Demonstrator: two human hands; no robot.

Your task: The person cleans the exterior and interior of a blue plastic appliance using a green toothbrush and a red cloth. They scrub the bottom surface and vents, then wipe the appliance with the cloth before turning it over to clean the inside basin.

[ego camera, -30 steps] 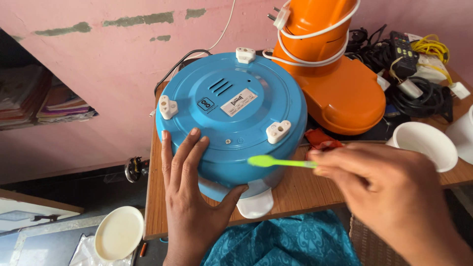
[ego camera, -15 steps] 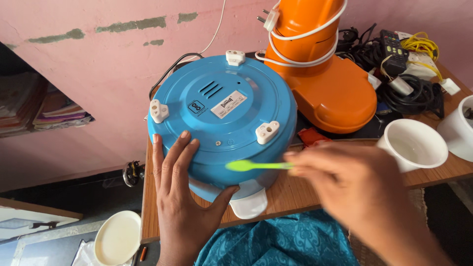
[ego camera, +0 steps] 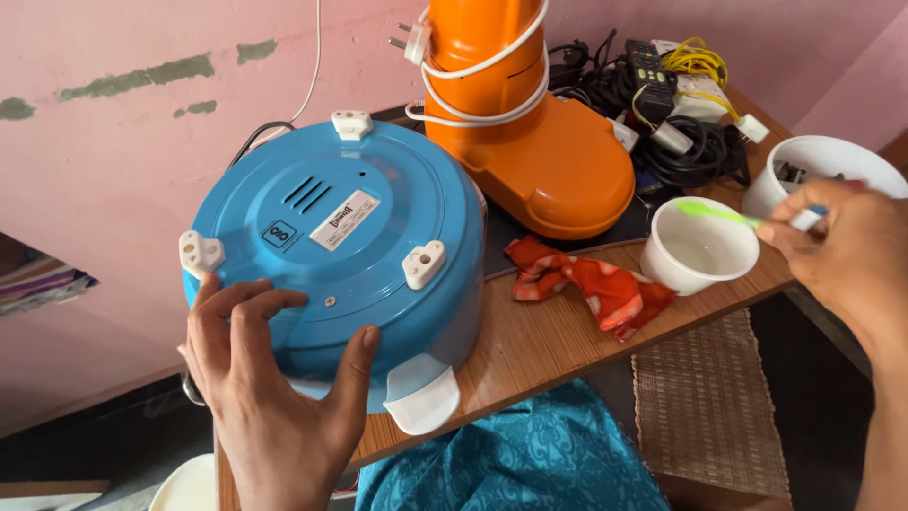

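A round blue appliance (ego camera: 331,237) lies tipped on a wooden table (ego camera: 558,350), its underside with white feet facing me. My left hand (ego camera: 274,397) rests spread against its lower rim. My right hand (ego camera: 842,255) grips a green toothbrush (ego camera: 724,216) by its white handle. The brush head hangs over a white cup (ego camera: 695,254) holding pale liquid.
An orange appliance (ego camera: 530,132) wrapped in white cord stands behind. A red-orange cloth (ego camera: 591,282) lies beside the cup. A second white container (ego camera: 823,161), tangled black cables and a remote (ego camera: 662,104) fill the far right. Pink wall at left. A woven mat (ego camera: 709,407) lies below.
My right hand has carried the green toothbrush away from the blue appliance, rightwards to the white cup. My left hand stays on the appliance.
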